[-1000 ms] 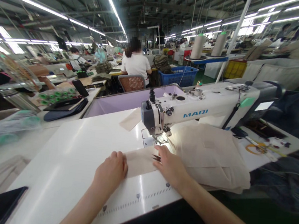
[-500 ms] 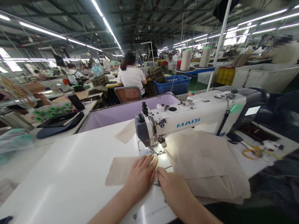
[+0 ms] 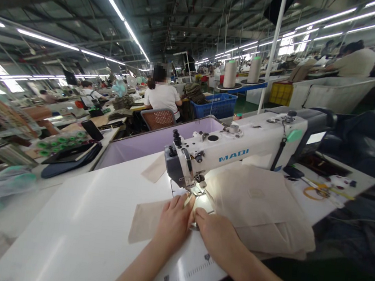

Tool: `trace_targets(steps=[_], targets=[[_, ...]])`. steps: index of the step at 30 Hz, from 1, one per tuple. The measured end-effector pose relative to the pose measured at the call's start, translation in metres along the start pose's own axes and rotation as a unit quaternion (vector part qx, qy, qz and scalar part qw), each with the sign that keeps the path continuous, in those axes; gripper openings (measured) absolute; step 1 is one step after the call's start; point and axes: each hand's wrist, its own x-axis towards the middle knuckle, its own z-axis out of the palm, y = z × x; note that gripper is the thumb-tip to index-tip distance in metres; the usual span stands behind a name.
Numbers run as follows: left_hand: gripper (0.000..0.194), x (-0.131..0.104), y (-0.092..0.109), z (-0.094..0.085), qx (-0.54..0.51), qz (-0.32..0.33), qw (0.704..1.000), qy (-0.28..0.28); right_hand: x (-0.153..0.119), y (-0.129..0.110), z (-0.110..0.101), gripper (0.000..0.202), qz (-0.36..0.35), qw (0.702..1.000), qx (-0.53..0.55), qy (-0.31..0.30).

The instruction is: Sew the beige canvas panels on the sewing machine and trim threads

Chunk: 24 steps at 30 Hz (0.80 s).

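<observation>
A white sewing machine (image 3: 233,157) stands on the white table, its presser foot (image 3: 198,190) lit by a lamp. Just in front of the foot, my left hand (image 3: 176,218) has its fingers closed on a beige fabric piece (image 3: 146,220), whose flat end sticks out to the left. Close beside it, my right hand (image 3: 215,234) pinches the fabric's edge between thumb and fingers; the pinched part is mostly hidden. To the right, a larger folded stack of beige fabric (image 3: 261,207) lies under the machine arm.
Another small beige piece (image 3: 154,168) lies left of the machine head. Yellow-handled scissors (image 3: 315,191) rest at the right. Behind the table is a lilac-lined bin (image 3: 161,136). Thread cones (image 3: 229,74) stand beyond, and a co-worker (image 3: 163,95) sits facing away.
The view has shifted slightly. The left-hand end of the beige piece has swung a little toward me, and both hands stay at the presser foot with their grip kept.
</observation>
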Motion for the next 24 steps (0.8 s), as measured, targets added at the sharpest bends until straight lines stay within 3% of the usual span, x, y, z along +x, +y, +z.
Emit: trace_targets(steps=[8,24], targets=[[0.041,-0.001,-0.003,0.004,0.0,0.008,1.0,0.016,0.001,0.002,0.012,0.027,-0.009,1.0,-0.018,0.015],[0.044,-0.001,-0.006,0.005,-0.021,0.008,1.0,0.009,0.003,0.001,0.004,0.035,-0.028,0.999,-0.041,-0.012]])
